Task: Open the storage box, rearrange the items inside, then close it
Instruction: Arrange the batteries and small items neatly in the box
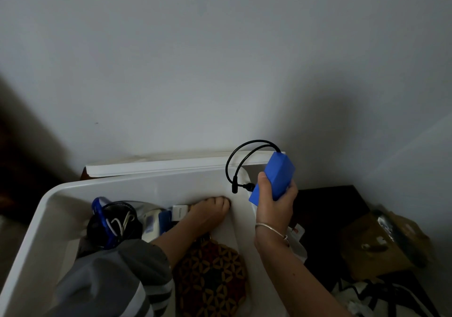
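Head view, right fingers [291,189]: wrapped narrowly around the blue pack [275,177], with the thumb on its near face.
Right hand [275,209]: raised over the right rim of the storage box [49,194].
Blue pack: long axis steeply tilted, low end toward us and to the left. Its black cable [234,160] loops up and back down over the box.
Left fingers [220,202]: bent down at the far right inner corner of the box, tips hidden. We cannot tell whether they grip anything.
Left hand [208,211]: inside the box, just beside a small white packet [180,213].
Key relation: the open box lies down and to the left of the pack, and we judge the right hand, already holding it, is the one to lower it in.
Box contents: a black coiled bundle [115,221] and a patterned pouch [210,280].
Lid [159,166]: off, standing behind the box.
Progress: we judge the rearranging is under way, with closing not yet done.
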Demonstrator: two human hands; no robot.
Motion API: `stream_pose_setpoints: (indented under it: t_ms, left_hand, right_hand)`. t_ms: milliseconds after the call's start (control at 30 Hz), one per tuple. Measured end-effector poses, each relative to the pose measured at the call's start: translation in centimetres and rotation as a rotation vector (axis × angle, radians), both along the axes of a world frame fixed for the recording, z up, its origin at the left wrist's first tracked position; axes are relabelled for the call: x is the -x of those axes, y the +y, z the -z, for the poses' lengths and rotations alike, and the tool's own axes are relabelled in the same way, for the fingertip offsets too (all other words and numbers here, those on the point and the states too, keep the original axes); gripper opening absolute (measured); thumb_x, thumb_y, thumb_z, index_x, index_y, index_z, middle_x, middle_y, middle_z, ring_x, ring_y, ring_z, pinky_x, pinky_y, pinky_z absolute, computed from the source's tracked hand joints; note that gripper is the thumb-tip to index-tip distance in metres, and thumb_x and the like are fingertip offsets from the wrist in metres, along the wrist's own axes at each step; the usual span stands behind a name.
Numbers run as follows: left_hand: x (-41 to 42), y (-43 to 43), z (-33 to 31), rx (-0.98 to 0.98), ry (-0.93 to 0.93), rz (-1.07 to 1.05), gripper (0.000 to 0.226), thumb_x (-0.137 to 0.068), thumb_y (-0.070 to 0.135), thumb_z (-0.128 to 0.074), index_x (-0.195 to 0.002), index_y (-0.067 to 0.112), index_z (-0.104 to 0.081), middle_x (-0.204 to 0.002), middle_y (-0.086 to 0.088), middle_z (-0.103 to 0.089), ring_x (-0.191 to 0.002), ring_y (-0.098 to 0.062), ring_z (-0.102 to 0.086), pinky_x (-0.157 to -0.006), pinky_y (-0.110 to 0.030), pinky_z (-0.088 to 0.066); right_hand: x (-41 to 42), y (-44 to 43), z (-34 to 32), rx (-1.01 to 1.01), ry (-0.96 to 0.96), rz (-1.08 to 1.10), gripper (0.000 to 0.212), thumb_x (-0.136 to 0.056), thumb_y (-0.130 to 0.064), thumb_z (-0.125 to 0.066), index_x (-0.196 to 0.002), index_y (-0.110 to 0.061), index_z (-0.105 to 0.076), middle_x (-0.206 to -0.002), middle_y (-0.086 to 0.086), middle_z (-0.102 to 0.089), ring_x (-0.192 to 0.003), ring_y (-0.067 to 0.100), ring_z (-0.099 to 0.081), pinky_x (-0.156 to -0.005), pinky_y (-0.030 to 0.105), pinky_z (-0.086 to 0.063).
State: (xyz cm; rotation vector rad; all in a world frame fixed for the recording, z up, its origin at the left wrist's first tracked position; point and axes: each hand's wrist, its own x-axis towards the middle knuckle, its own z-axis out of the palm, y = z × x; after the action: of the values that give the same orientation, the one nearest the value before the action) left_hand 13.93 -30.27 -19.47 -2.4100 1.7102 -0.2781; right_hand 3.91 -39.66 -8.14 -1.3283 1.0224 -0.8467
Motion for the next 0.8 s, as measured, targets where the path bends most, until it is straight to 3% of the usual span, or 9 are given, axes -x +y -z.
stream_pose_setpoints:
  t_ms: [100, 167, 233, 300, 400, 500, 633, 733, 800]
  left_hand:
    - [-0.2, 0.6, -1.4, 0.126, -0.070, 0.072, 0.022, -0.087, 0.013, -0.056, -0.095, 0.010, -0.077, -0.075, -0.004, -0.071, -0.051, -0.014, -0.064, -0.040, -0.022, -0.051]
    - [0.3, 1.1, -2.6, 0.152, -0.035, 0.070, 0.028, -0.079, 0.011, -0.065, -0.105, 0.006, -0.074, -0.084, -0.009, -0.072, -0.062, -0.019, -0.069, -0.046, -0.025, -0.055]
    - [0.9, 1.7, -4.0, 0.117, 0.128, -0.021, 0.056, -0.075, 0.009, -0.074, -0.127, 0.000, -0.058, -0.109, -0.017, -0.067, -0.086, -0.026, -0.070, -0.063, -0.030, -0.059]
    - [1.7, 2.5, -4.7, 0.120, 0.257, -0.144, 0.060, -0.089, 0.001, -0.056, -0.144, 0.001, -0.031, -0.129, -0.018, -0.051, -0.106, -0.029, -0.061, -0.081, -0.035, -0.053]
    - [3.2, 4.5, -6.4, 0.319, 0.481, -0.420, 0.043, -0.097, 0.003, -0.043, -0.139, 0.007, -0.034, -0.118, -0.012, -0.053, -0.096, -0.028, -0.061, -0.079, -0.035, -0.049]
    - [4.1, 7.3, -9.0, 0.712, 0.875, -0.710, 0.014, -0.101, 0.015, -0.041, -0.110, 0.007, -0.050, -0.092, -0.008, -0.060, -0.085, -0.026, -0.059, -0.070, -0.030, -0.044]
    - [4.4, 12.2, -11.7, 1.021, 1.391, -0.945, 0.023, -0.102, 0.014, -0.044, -0.080, 0.008, -0.050, -0.064, -0.007, -0.049, -0.054, -0.015, -0.047, -0.048, -0.026, -0.037]
    - [5.2, 16.3, -12.9, 1.287, 1.886, -0.912, 0.024, -0.102, 0.014, -0.045, -0.081, 0.008, -0.054, -0.055, -0.002, -0.048, -0.043, -0.007, -0.042, -0.037, -0.018, -0.035]
    - [5.8, 18.5, -13.2, 1.431, 2.111, -0.872, 0.020, -0.101, 0.015, -0.045, -0.083, 0.010, -0.053, -0.055, 0.000, -0.045, -0.041, -0.005, -0.039, -0.032, -0.016, -0.031]
  right_hand:
    - [0.0, 0.0, 0.1, 0.008, 0.000, 0.004, 0.068, -0.078, -0.040, -0.070, -0.136, -0.025, -0.038, -0.105, -0.003, -0.060, -0.084, 0.005, -0.061, -0.064, 0.017, -0.043]
    - [-0.1, 0.0, 0.1, 0.011, 0.004, 0.010, 0.067, -0.078, -0.040, -0.070, -0.136, -0.025, -0.039, -0.103, -0.003, -0.059, -0.082, 0.004, -0.060, -0.063, 0.016, -0.042]
    - [-0.1, 0.0, -0.1, 0.000, 0.007, 0.012, 0.067, -0.078, -0.040, -0.070, -0.135, -0.025, -0.039, -0.103, -0.004, -0.060, -0.083, 0.004, -0.060, -0.063, 0.016, -0.042]
    - [-0.1, 0.1, -0.3, -0.012, 0.002, 0.013, 0.065, -0.078, -0.040, -0.070, -0.135, -0.024, -0.041, -0.100, -0.005, -0.060, -0.082, 0.004, -0.060, -0.063, 0.017, -0.042]
    - [0.1, 0.3, -0.8, -0.008, 0.005, -0.001, 0.058, -0.078, -0.040, -0.071, -0.128, -0.026, -0.046, -0.093, -0.012, -0.060, -0.079, 0.002, -0.060, -0.063, 0.017, -0.043]
    - [0.4, 0.8, -1.5, -0.005, -0.036, -0.033, 0.044, -0.077, -0.038, -0.072, -0.115, -0.034, -0.051, -0.095, -0.012, -0.063, -0.082, 0.004, -0.063, -0.067, 0.020, -0.046]
    - [1.4, 1.3, -2.9, -0.052, -0.160, -0.135, 0.031, -0.083, -0.026, -0.068, -0.111, -0.032, -0.056, -0.096, -0.013, -0.064, -0.085, 0.006, -0.063, -0.074, 0.022, -0.046]
    - [2.6, 1.3, -3.7, -0.333, -0.279, -0.353, 0.028, -0.086, -0.020, -0.062, -0.114, -0.016, -0.059, -0.100, 0.002, -0.064, -0.086, 0.020, -0.066, -0.077, 0.032, -0.051]
    - [3.5, 1.5, -4.3, -0.677, -0.321, -0.524, 0.041, -0.071, -0.029, -0.070, -0.108, -0.011, -0.065, -0.099, 0.011, -0.067, -0.081, 0.021, -0.070, -0.071, 0.035, -0.054]
